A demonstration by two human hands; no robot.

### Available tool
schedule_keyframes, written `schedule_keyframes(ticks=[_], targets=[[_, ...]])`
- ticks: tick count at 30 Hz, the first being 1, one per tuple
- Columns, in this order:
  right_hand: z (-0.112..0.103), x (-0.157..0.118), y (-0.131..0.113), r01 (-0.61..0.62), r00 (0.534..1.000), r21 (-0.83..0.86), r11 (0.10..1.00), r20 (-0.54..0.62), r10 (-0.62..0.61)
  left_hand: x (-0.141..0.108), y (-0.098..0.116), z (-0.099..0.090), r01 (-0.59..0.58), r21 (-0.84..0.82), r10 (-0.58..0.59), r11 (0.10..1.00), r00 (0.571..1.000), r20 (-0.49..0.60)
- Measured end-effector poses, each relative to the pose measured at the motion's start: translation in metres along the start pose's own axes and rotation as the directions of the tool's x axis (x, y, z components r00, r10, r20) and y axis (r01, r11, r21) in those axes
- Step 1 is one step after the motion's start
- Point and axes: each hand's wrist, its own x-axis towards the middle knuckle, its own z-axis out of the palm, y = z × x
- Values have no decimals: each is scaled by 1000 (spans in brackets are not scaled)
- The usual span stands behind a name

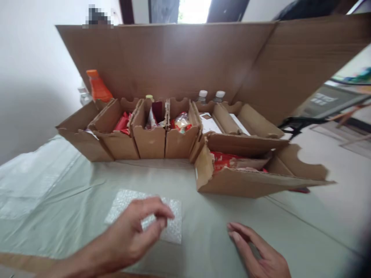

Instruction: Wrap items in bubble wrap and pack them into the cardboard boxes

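My left hand [142,226] hovers over a sheet of bubble wrap [174,231] on the cloth-covered table. Its fingers curl loosely, with a gap between them and the thumb, and I see nothing in it. To the right, my right hand [257,251] is low over the cloth, half open and holding nothing visible. Beyond it stands an open cardboard box [232,183] with red packets [224,160] inside. The lower part of the right hand is cut off by the frame edge.
A row of open cardboard bins [150,143] stands at the back, holding packets and white boxes [210,123]. Behind them rises a tall cardboard panel [174,58]. An orange bottle [99,87] and white-capped bottles [219,95] show there. Clear plastic sheeting [31,177] lies left.
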Motion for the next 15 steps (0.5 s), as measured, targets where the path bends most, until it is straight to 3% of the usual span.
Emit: schedule_keyframes(ticks=[2, 4, 7, 10, 13, 15], targets=[[-14, -3, 4, -74, 996, -26, 997, -43, 73, -8, -23, 20, 50, 85, -65, 995, 980, 190], [-30, 0, 7, -172, 977, -47, 984, -138, 164, -11, -38, 30, 148, 97, -165, 984, 966, 201], [-48, 18, 17, -312, 893, 31, 950, -331, 304, -3, -41, 33, 228, 53, -232, 972, 968, 94], [-52, 43, 35, -291, 821, 201, 935, -450, 352, 8, -26, 32, 136, -9, -136, 991, 989, 52], [-44, 62, 57, -283, 812, 301, 911, -430, 394, 10, -8, 21, 39, -49, -39, 998, 999, 3], [-36, 65, 70, -315, 818, 331, 889, -381, 431, 8, 2, 1, 43, -63, -50, 997, 992, -116]])
